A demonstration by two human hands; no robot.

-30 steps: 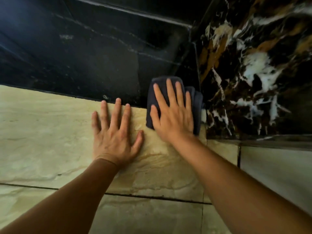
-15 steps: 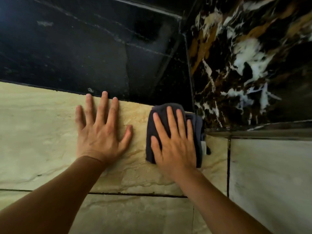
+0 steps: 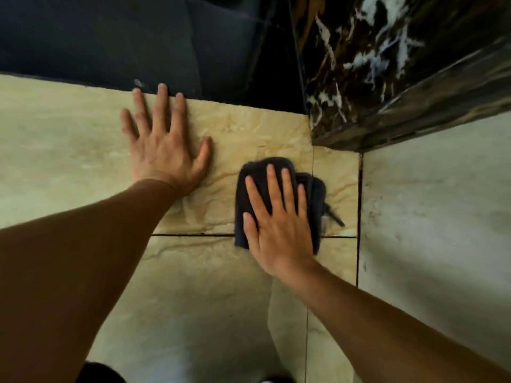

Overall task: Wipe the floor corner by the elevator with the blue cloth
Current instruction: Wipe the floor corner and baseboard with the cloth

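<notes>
The folded dark blue cloth lies flat on the beige marble floor, a short way in front of the corner where a dark wall meets veined black marble. My right hand presses flat on top of the cloth with fingers spread, covering most of it. A thin dark tag or strap sticks out at the cloth's right side. My left hand rests palm down on the bare floor to the left, fingers apart, fingertips at the wall's base.
A dark wall runs along the back. A black marble pillar with white and gold veins juts out at the right. Dark grout lines cross the floor, and a paler floor slab lies at the right.
My right hand has slid the cloth back from the corner toward me, onto the grout line. My left hand stays planted on the floor.
</notes>
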